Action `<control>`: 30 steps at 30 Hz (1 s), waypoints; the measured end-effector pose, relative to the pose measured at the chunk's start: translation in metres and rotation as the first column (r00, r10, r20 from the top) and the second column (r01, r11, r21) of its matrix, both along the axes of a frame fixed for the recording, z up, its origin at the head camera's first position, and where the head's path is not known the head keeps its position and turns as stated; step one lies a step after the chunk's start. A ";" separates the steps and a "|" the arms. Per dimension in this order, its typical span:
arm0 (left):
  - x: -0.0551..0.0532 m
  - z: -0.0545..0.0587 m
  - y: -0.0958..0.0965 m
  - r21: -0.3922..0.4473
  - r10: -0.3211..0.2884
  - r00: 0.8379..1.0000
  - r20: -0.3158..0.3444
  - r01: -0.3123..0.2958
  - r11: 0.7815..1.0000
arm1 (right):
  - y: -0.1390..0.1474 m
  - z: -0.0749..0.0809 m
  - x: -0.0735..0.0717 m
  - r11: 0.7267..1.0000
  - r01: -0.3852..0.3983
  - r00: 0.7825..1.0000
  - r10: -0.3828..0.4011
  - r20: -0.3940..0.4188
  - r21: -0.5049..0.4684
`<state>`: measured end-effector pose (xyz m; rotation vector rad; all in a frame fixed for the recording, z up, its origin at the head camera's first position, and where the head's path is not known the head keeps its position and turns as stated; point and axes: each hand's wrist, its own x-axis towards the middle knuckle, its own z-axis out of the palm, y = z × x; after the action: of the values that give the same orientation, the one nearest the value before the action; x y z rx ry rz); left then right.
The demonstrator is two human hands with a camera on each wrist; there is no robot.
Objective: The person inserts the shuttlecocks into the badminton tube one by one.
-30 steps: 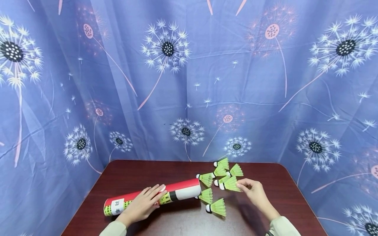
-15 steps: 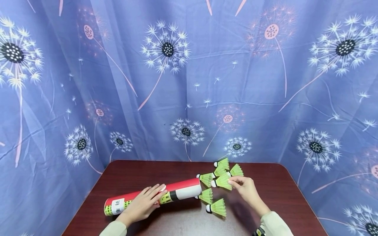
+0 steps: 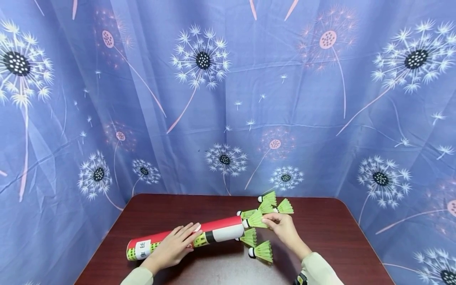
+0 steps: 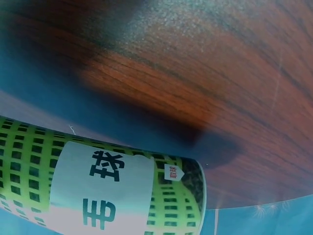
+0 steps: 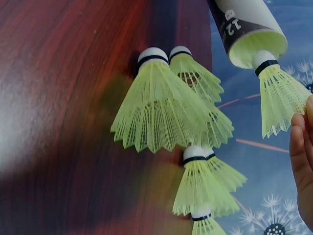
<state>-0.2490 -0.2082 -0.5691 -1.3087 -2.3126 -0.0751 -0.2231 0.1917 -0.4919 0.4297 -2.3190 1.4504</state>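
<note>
My left hand [image 3: 173, 247] grips a red, white and yellow-green shuttlecock tube [image 3: 226, 232], fingers over its top and thumb on the near side. The tube's open mouth faces right. My right hand [image 3: 285, 231] pinches a yellow-green shuttlecock [image 3: 255, 220] by its skirt edge. In the right wrist view, this shuttlecock's white cork tip is just at the mouth of the tube [image 5: 244, 29], with its skirt [image 5: 276, 95] outside. The left wrist view shows the tube's closed end with a white label [image 4: 102, 188]; the left hand is out of that view.
Several loose shuttlecocks lie around the tube's mouth, one nearest the front [image 3: 263, 251] and others toward the back [image 3: 268, 198]. They rest on a dark red-brown table [image 3: 320, 209]. A blue dandelion-print curtain [image 3: 249, 99] hangs behind and at both sides.
My right hand has moved left, bringing the pinched shuttlecock from the loose group to the tube's mouth. My left hand and the tube have stayed nearly still.
</note>
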 end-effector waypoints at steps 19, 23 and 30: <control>0.001 0.004 0.005 0.003 -0.011 1.000 -0.008 0.011 1.000 | -0.008 -0.038 -0.017 0.993 -0.116 0.992 0.117 -0.044 0.018; 0.001 0.005 0.006 0.013 -0.020 0.999 -0.025 0.020 1.000 | -0.011 -0.039 -0.015 0.987 -0.162 0.985 0.161 -0.059 -0.005; 0.004 0.008 0.010 0.009 -0.009 0.999 -0.048 0.009 1.000 | -0.014 -0.043 -0.015 0.982 -0.163 0.972 0.177 -0.157 0.100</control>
<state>-0.2449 -0.1985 -0.5606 -1.3022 -2.2633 -0.0566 -0.2380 0.1775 -0.5352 0.7608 -2.2635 1.3357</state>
